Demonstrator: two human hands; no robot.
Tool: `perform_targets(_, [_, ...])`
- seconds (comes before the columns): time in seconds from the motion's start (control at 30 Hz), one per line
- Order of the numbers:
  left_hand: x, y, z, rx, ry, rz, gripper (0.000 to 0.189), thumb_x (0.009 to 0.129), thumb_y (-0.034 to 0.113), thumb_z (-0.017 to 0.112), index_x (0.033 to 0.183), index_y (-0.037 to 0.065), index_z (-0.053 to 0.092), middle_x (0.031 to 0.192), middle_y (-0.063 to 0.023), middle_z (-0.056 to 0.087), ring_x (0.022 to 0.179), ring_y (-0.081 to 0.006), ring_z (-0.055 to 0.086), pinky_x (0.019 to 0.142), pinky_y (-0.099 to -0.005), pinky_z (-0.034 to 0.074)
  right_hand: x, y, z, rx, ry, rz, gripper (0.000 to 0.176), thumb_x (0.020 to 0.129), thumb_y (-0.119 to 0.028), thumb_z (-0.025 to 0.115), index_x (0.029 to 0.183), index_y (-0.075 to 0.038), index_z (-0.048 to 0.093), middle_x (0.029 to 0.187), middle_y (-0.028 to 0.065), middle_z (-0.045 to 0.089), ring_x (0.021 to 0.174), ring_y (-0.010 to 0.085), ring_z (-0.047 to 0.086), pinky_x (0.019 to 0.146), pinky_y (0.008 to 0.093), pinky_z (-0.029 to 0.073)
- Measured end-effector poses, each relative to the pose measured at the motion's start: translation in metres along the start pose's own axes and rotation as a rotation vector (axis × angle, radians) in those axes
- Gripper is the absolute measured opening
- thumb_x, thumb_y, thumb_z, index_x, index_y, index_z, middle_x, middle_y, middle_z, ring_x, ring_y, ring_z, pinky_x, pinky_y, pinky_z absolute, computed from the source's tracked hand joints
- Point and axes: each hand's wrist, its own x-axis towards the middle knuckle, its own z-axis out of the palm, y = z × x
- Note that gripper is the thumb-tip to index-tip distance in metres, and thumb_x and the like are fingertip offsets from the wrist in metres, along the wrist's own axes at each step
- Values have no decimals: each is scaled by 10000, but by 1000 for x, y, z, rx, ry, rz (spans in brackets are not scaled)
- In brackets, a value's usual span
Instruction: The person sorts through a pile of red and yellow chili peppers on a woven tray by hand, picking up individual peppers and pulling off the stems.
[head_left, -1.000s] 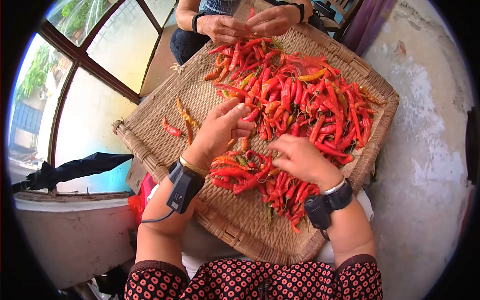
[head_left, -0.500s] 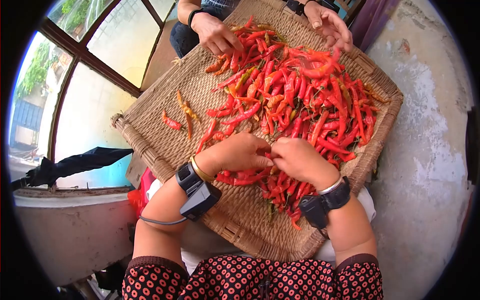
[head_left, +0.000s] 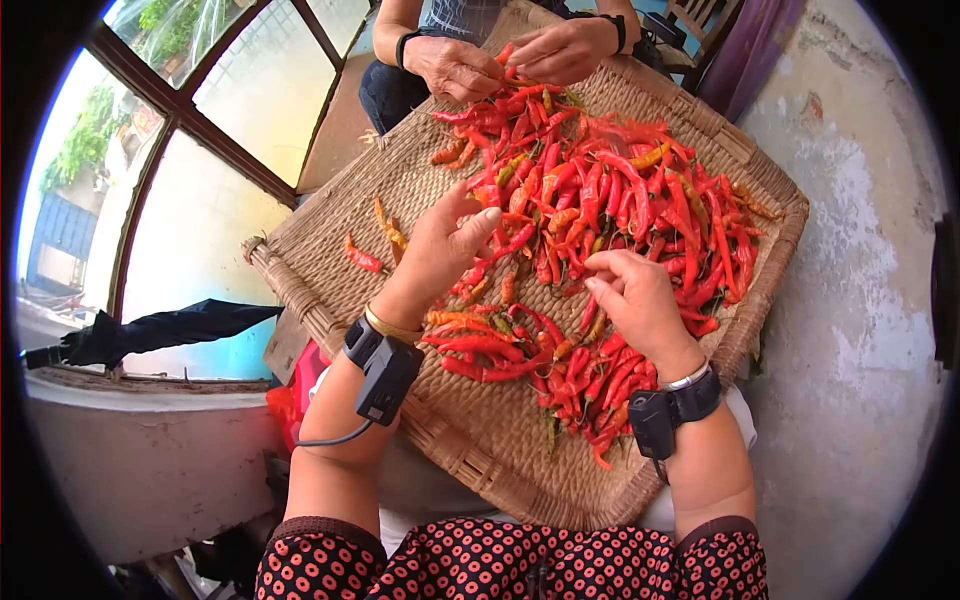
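Red chili peppers (head_left: 640, 205) lie heaped across a woven tray (head_left: 340, 215). My left hand (head_left: 440, 250) reaches over the heap's left side, thumb and fingers apart, with no pepper visible in it; some fingertips are hidden. My right hand (head_left: 640, 305) hovers above the middle of the tray, thumb and index finger pinched together. What lies between those fingertips is too small to make out. Closer to me is a smaller group of chili peppers (head_left: 590, 385), and at the left a few orange, shrivelled peppers (head_left: 390, 228) lie apart.
Across the tray, another person's hands (head_left: 500, 65) hold a red pepper. A dark folded umbrella (head_left: 180, 330) rests by the window at left. A rough plastered wall (head_left: 850, 330) borders the right side. Red plastic (head_left: 290, 405) shows beside the tray.
My hands have parted: the left moved up and left over the heap, the right slightly up and right. The other person's hands came together at a pepper.
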Motion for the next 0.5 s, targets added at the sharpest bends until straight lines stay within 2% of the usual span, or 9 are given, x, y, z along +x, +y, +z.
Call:
perform_targets(0.03, [-1,-1,-3,2,2,6,221,828,213,563,867,-4,553,686,-73,580,537,-155,559,523,-292,448,-1,-1,0,-5,-46,6,134,738,-82,607,848,-16,571,726,112,571,645,232,579,593,321,459])
perform_targets(0.07, [-2,-2,-7,423,-56,96,261,819,240,573,937,8,563,663,-92,588,557,-158,571,515,-291,450,-1,0,0,-37,-75,-22,166,745,-58,588,893,14,576,747,95,570,591,136,553,549,244,437])
perform_targets(0.1, [-4,-3,-10,846,-107,187,316,810,267,583,1006,19,574,639,-111,596,576,-162,584,506,-291,453,-1,0,1,-38,-68,-34,166,745,-58,588,893,14,576,747,95,570,591,136,553,549,244,437])
perform_targets(0.13, [-8,-11,-8,1013,-209,354,252,756,267,607,916,73,614,667,-137,591,612,-252,595,546,-353,466,-1,1,2,-30,-88,-28,155,741,-78,600,876,-5,576,740,107,574,619,188,568,573,284,448])
perform_targets(0.17, [-12,-14,-3,1217,-429,272,202,710,273,609,834,114,632,706,-118,603,661,-290,594,584,-382,468,-2,1,3,-21,-110,-20,146,737,-97,612,858,-23,576,732,119,578,648,241,582,596,325,460])
perform_targets(0.23, [-26,-14,2,1130,-812,206,207,684,248,595,847,126,633,758,-116,609,728,-289,591,639,-391,464,-2,2,4,-27,-130,-18,157,734,-104,614,862,-21,577,745,127,583,668,246,590,605,332,463])
perform_targets(0.3, [-32,-17,5,1143,-900,278,209,678,244,597,844,120,623,763,-117,608,729,-289,588,637,-403,459,-3,1,6,-15,-162,14,167,731,-109,613,865,-17,575,760,133,587,690,252,596,618,342,468])
perform_targets(0.43, [-30,-22,4,1228,-887,313,189,689,226,590,827,98,604,736,-122,602,699,-294,585,618,-400,456,-4,1,9,-63,-228,-39,176,731,-114,608,873,-17,575,769,138,590,696,258,599,633,348,472])
perform_targets(0.5, [-28,-19,8,1298,-839,211,150,715,190,564,809,76,583,711,-132,592,668,-301,580,602,-402,450,-4,-5,8,-42,-237,-45,185,734,-127,608,883,-21,579,768,137,583,681,272,593,633,355,471])
